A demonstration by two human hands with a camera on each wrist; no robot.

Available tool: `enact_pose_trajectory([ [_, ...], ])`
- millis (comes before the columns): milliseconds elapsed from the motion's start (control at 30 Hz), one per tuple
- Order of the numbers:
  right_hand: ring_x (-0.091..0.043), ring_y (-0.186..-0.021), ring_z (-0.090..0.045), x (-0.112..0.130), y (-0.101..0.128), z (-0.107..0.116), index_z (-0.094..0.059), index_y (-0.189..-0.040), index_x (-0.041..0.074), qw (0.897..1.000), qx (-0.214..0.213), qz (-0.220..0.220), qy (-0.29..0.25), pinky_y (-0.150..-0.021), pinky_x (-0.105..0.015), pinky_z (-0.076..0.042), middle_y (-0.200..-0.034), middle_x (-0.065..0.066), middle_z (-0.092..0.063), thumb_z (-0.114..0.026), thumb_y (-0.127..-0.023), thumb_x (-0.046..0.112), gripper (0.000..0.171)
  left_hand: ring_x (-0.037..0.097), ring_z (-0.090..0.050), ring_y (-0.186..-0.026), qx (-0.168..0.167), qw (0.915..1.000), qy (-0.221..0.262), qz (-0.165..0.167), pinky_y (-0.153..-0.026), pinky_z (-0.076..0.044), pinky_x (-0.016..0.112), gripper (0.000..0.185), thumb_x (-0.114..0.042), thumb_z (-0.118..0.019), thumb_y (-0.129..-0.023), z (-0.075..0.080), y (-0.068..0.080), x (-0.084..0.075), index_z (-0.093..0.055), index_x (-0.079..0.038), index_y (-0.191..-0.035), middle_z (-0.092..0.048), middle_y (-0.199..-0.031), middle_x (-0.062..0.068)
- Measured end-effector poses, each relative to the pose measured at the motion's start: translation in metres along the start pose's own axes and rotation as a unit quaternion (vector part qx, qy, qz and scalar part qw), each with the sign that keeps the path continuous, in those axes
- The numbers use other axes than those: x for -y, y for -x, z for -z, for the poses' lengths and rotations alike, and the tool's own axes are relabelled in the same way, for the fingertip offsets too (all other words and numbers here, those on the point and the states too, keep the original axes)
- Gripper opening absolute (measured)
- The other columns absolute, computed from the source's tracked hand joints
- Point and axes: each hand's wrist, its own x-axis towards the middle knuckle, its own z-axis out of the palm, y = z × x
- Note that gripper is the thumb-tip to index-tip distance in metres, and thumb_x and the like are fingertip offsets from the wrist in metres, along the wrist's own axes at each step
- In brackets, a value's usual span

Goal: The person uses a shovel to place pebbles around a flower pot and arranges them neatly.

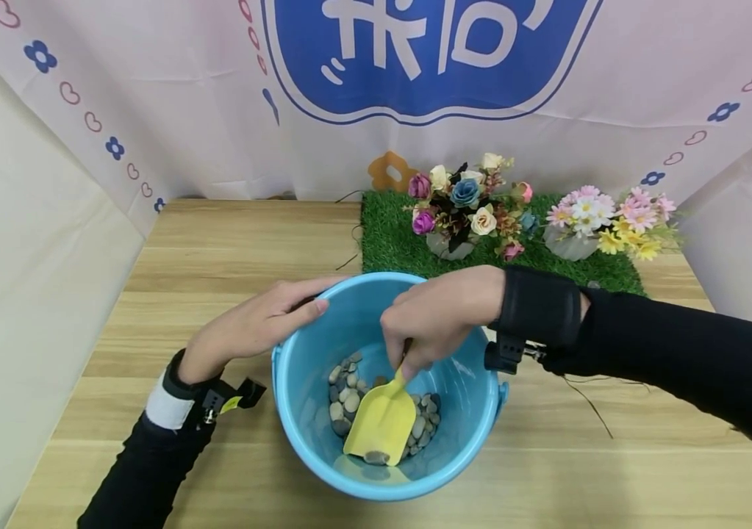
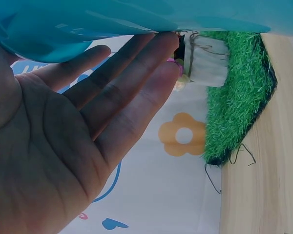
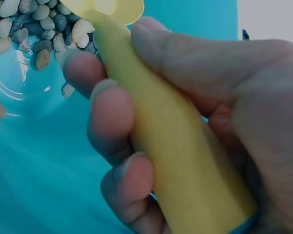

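Pebbles (image 1: 348,393) lie heaped in the bottom of a blue bucket (image 1: 296,411), which stands on the wooden tabletop (image 1: 217,250) and serves here as the landmark. A yellow scoop (image 1: 382,422) reaches down inside the bucket, its blade resting on the pebbles on the side nearest the person, with one grey pebble lying at the blade's lower edge.

The right hand (image 1: 438,316) hovers above the bucket's opening and grips the scoop's handle; in the right wrist view its fingers (image 3: 112,114) are curled tight round the yellow shaft, with the thumb pressed along the top.

The left hand (image 1: 259,323) rests against the bucket's far left rim. Its fingers (image 2: 132,73) are straight and released, lying flat against the blue wall without clasping it.

Beyond the bucket lies a green turf mat (image 1: 389,235). On it stand two bunches of artificial flowers: a mixed bunch of purple, cream and blue roses (image 1: 464,206) straight behind the bucket, and a bunch of pink, white and yellow daisies (image 1: 607,217) behind it and to its right. A printed white backdrop (image 1: 170,95) with a blue emblem hangs behind the tabletop.
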Motion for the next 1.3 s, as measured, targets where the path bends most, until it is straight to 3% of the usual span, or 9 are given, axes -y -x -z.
enact_pose_trajectory([
  [100,-0.009,-0.054,-0.035,-0.001,0.005,0.004,-0.067,-0.073,0.019,1.000,-0.004,0.018,-0.019,-0.057,-0.023,-0.031,-0.061,0.008,-0.044,-0.062,-0.104,0.020,0.031,0.028,-0.073,-0.098,-0.001,1.0000,-0.001,0.000,-0.073,-0.063,0.037,0.048,-0.015,-0.037,-0.111,0.000,0.000,0.000,-0.035,-0.008,-0.159,-0.062,-0.134,0.018],
  [200,-0.008,-0.056,-0.038,-0.001,0.009,0.009,-0.075,-0.081,0.018,0.999,-0.006,0.023,-0.021,-0.058,-0.024,-0.033,-0.065,0.009,-0.051,-0.063,-0.104,0.018,0.025,0.028,-0.072,-0.100,-0.002,1.0000,-0.001,-0.003,-0.074,-0.063,0.036,0.048,-0.015,-0.037,-0.111,0.000,-0.001,-0.001,-0.036,-0.007,-0.158,-0.062,-0.134,0.017],
  [367,-0.007,-0.061,-0.046,-0.001,0.018,0.017,-0.079,-0.091,0.019,1.000,-0.005,0.011,-0.019,-0.061,-0.024,-0.040,-0.074,0.009,-0.064,-0.063,-0.103,0.018,0.021,0.029,-0.071,-0.102,-0.001,1.0000,0.002,-0.008,-0.076,-0.062,0.036,0.047,-0.015,-0.037,-0.111,-0.001,-0.002,0.000,-0.037,-0.006,-0.158,-0.061,-0.135,0.017],
  [567,-0.009,-0.059,-0.050,-0.005,0.027,0.019,-0.079,-0.094,0.020,0.998,-0.004,0.005,-0.055,-0.058,-0.025,-0.043,-0.075,0.009,-0.064,-0.061,-0.104,0.020,0.020,0.027,-0.072,-0.101,-0.005,1.0000,0.001,0.000,-0.075,-0.062,0.036,0.047,-0.015,-0.038,-0.111,-0.001,-0.001,-0.002,-0.037,-0.007,-0.157,-0.061,-0.136,0.016],
  [833,-0.009,-0.063,-0.054,-0.016,0.037,0.017,-0.077,-0.094,0.021,0.995,-0.014,0.051,-0.086,-0.062,-0.029,-0.052,-0.079,0.006,-0.064,-0.058,-0.106,0.021,0.022,0.026,-0.072,-0.100,-0.009,0.9999,-0.001,0.006,-0.073,-0.062,0.035,0.047,-0.016,-0.039,-0.111,-0.001,-0.001,-0.002,-0.038,-0.007,-0.157,-0.060,-0.138,0.016],
  [967,-0.009,-0.062,-0.053,-0.021,0.043,0.015,-0.076,-0.093,0.019,0.992,-0.021,0.058,-0.110,-0.061,-0.029,-0.052,-0.079,0.002,-0.065,-0.058,-0.106,0.019,0.023,0.026,-0.072,-0.099,-0.012,0.9999,-0.004,0.005,-0.072,-0.062,0.035,0.047,-0.015,-0.039,-0.111,-0.001,-0.001,-0.001,-0.038,-0.007,-0.157,-0.059,-0.138,0.016],
  [1300,-0.021,-0.066,-0.056,-0.037,0.070,0.010,-0.078,-0.112,0.022,0.979,-0.050,0.070,-0.187,-0.058,-0.028,-0.051,-0.086,0.001,-0.071,-0.056,-0.107,0.020,0.022,0.026,-0.073,-0.096,-0.015,0.9998,-0.007,-0.006,-0.071,-0.063,0.036,0.047,-0.014,-0.040,-0.111,-0.001,-0.001,0.001,-0.037,-0.006,-0.157,-0.058,-0.139,0.016],
])
